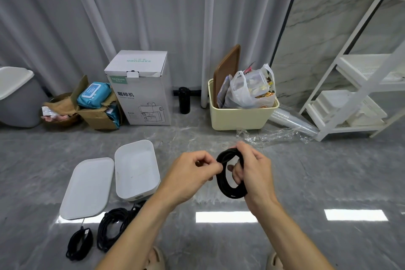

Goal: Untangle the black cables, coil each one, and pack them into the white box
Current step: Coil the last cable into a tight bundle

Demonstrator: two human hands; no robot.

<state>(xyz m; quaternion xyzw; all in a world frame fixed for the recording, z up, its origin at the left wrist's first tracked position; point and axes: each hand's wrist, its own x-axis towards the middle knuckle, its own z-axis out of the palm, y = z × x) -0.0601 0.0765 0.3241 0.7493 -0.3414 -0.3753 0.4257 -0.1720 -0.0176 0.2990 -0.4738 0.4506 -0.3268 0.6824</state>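
The right hand (252, 171) covers the right side of the coil (228, 184). The left forearm hides part of the floor cables (111, 228). The bin (15, 96) and the shelf (361, 85) run off the frame edges.

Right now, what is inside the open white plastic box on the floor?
The white plastic box shows only its bare white bottom; no cable is packed yet. The near inner wall is hidden by its rim.

Black cable coil (230, 178), white box (137, 169), grey marbled floor (328, 171), pale yellow bin (238, 117).
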